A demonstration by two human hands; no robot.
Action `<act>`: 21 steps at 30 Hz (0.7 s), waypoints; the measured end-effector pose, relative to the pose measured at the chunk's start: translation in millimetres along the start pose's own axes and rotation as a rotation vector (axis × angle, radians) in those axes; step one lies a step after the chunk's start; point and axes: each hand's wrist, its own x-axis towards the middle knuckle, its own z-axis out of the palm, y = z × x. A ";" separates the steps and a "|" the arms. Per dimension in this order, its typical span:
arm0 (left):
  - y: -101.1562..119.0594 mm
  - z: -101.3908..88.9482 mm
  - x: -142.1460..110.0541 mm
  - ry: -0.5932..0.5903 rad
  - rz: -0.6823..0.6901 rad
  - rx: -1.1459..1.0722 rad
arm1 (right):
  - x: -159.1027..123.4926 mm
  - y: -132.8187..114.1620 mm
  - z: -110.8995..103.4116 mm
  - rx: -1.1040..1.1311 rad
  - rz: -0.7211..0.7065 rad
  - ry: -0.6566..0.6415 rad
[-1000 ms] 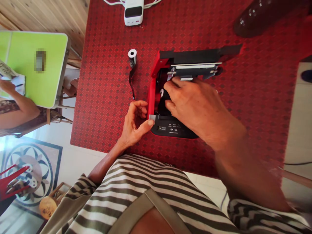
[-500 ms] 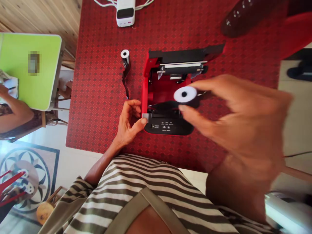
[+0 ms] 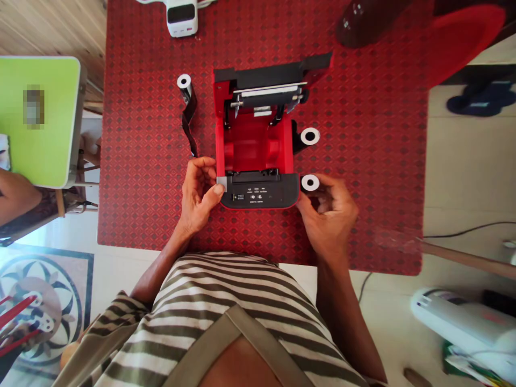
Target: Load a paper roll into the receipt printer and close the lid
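Note:
A red and black printer (image 3: 258,191) sits on the table with its lid (image 3: 270,78) raised and its red paper bay (image 3: 253,148) bare inside. My left hand (image 3: 198,196) grips the printer's front left corner, thumb on top and fingers curled along the side. Beside the front right corner, my right hand (image 3: 332,212) has closed round a small paper roll (image 3: 310,183) with a white end and a dark core. A second paper roll (image 3: 310,136) stands just behind it. Left of the printer is a third paper roll (image 3: 184,81), its black strip trailing toward my left hand.
A white power bank (image 3: 182,21) with cables lies at the far left of the red table (image 3: 382,161). A dark bottle (image 3: 363,21) is at the far right, near a red chair (image 3: 467,40). A person's arm (image 3: 18,196) shows by the green table (image 3: 52,161).
My right hand has brought its paper roll down from above the printer to the front right corner. The roll behind it now shows. My left hand keeps its grip; the view has shifted.

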 end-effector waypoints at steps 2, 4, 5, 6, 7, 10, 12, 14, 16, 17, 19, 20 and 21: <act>1.4 -0.4 0.7 -0.002 -0.013 0.004 | -1.3 -2.0 -1.9 -0.040 -0.016 -0.047; 3.1 -0.4 0.9 0.002 -0.033 0.020 | 1.3 -3.7 -10.7 -0.073 -0.027 -0.127; 4.1 -0.3 0.9 0.004 -0.043 0.027 | 3.3 -4.4 -17.4 -0.076 -0.023 -0.182; 5.0 -0.1 0.9 0.005 -0.050 0.032 | 5.8 -5.3 -25.5 -0.070 -0.014 -0.238; 5.9 0.0 0.8 0.006 -0.057 0.034 | 8.7 -6.7 -34.7 -0.060 0.005 -0.299; 7.5 -0.2 0.7 0.005 -0.063 0.034 | 21.7 -14.7 -63.2 -0.040 0.052 -0.447; 7.6 -0.8 0.8 -0.001 -0.055 0.033 | 35.4 -20.7 -74.6 -0.055 0.047 -0.441; 6.8 -1.7 0.8 -0.009 -0.049 0.033 | 52.7 -23.6 -73.2 -0.085 0.006 -0.353; 5.9 -2.5 0.8 -0.013 -0.042 0.029 | 71.2 -22.0 -58.4 -0.128 -0.053 -0.265; 5.6 -2.8 0.7 -0.014 -0.036 0.024 | 79.9 -20.2 -47.5 -0.146 -0.083 -0.239; 5.5 -3.2 0.5 -0.020 -0.029 0.010 | 94.0 -16.9 -23.4 -0.171 -0.110 -0.256; 5.7 -3.4 0.3 -0.024 -0.032 0.006 | 99.0 -16.2 -12.2 -0.179 -0.115 -0.269; 5.9 -3.5 0.2 -0.028 -0.039 0.004 | 102.6 -16.3 -2.6 -0.184 -0.115 -0.281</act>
